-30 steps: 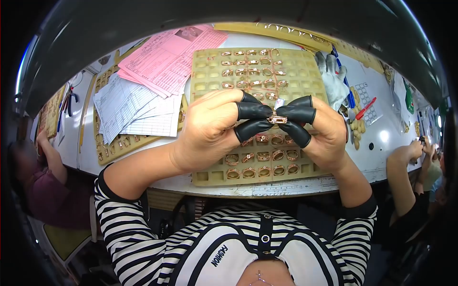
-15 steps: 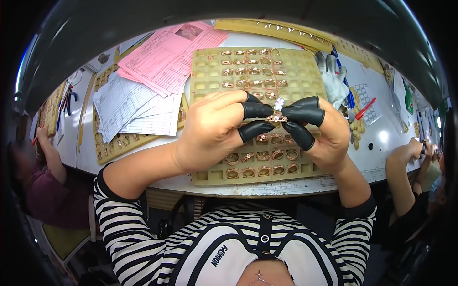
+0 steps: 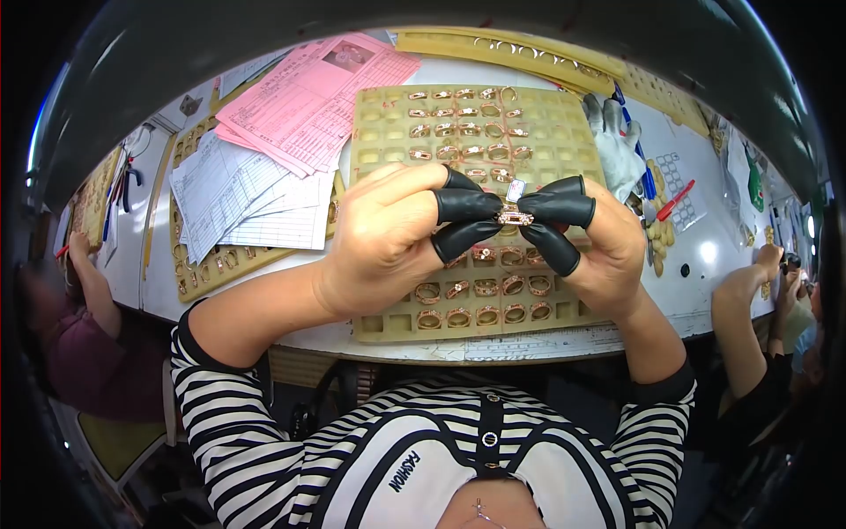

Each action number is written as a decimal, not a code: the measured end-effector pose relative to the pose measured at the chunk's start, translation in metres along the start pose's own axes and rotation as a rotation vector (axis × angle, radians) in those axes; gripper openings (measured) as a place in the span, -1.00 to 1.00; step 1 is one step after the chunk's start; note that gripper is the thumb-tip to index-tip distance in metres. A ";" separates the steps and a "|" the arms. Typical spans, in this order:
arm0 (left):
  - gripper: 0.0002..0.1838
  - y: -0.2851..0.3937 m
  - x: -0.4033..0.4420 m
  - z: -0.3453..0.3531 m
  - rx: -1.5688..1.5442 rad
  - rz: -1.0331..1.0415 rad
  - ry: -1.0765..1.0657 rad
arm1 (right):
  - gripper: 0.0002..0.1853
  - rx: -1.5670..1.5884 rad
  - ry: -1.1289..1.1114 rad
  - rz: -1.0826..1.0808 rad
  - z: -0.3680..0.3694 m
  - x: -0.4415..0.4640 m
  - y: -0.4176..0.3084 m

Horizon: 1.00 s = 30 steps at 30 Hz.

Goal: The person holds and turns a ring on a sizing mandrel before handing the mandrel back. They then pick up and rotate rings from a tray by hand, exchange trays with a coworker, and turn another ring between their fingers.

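A rose-gold ring (image 3: 515, 217) with clear stones is pinched between both hands, above a yellowish tray (image 3: 379, 304) with rows of rings. My left hand (image 3: 388, 234) grips its left side with fingertips in black finger covers. From the right, my right hand (image 3: 595, 238) holds the other side, its thumb and fingers also in black covers. A small pale tag (image 3: 515, 190) stands up just behind the ring. The hands hide the middle rows of the tray.
Pink forms (image 3: 300, 106) and white sheets (image 3: 247, 194) lie at the left on another ring tray (image 3: 198, 284). A grey-white glove (image 3: 614, 150), a red pen (image 3: 676, 201) and yellow finger covers (image 3: 659, 238) lie at the right. People sit on both sides.
Half a second ago the left fingertips were slightly off the ring; now they are back against it, and the ring is turned a little. The co-worker's hands at the right have shifted.
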<state>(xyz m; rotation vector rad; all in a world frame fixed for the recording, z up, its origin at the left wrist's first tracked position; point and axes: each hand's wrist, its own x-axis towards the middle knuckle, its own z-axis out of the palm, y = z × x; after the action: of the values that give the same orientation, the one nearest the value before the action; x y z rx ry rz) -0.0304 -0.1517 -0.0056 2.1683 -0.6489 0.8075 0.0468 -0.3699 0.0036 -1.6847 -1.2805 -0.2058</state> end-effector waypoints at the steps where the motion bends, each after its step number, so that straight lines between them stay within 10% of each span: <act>1: -0.73 0.000 0.000 0.000 -0.003 -0.003 0.001 | -0.75 -0.004 -0.005 -0.003 0.000 0.000 0.000; 30: -0.75 0.000 0.002 0.006 -0.066 -0.055 -0.017 | -0.72 -0.104 0.048 -0.111 0.003 0.001 0.002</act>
<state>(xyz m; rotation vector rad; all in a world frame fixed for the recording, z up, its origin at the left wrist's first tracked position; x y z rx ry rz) -0.0272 -0.1568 -0.0070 2.1259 -0.6130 0.7300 0.0481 -0.3670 0.0017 -1.6870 -1.3490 -0.3828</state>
